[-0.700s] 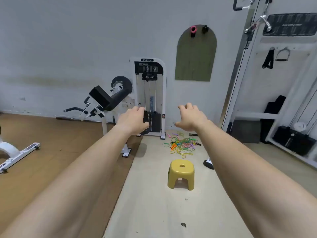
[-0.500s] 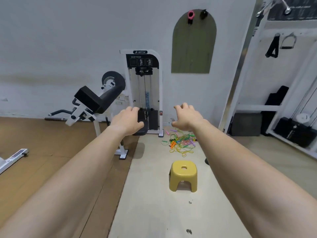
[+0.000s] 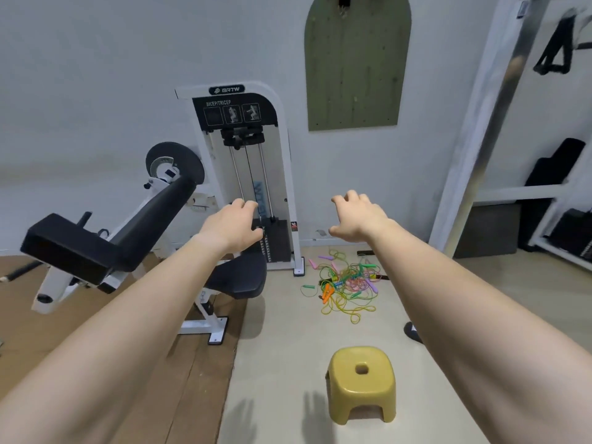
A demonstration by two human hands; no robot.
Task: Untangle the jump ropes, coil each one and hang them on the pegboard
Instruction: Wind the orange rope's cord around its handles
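The ropes (image 3: pixel 347 283) lie in one tangled heap on the pale floor, right of centre in the frame, just below the right hand (image 3: pixel 357 219) and apart from it. The heap has no single long axis: pink handles point to the upper left, a green one to the left, orange ones to the lower left, a purple one to the right, and yellow loops trail toward the lower right. Both hands are stretched forward in the air, fingers loosely curled, holding nothing; the left hand (image 3: pixel 232 227) is in front of the weight machine (image 3: pixel 246 174). The green arched pegboard (image 3: pixel 355 68) hangs on the wall at upper centre. A yellow stool (image 3: pixel 360 382) stands below the heap.
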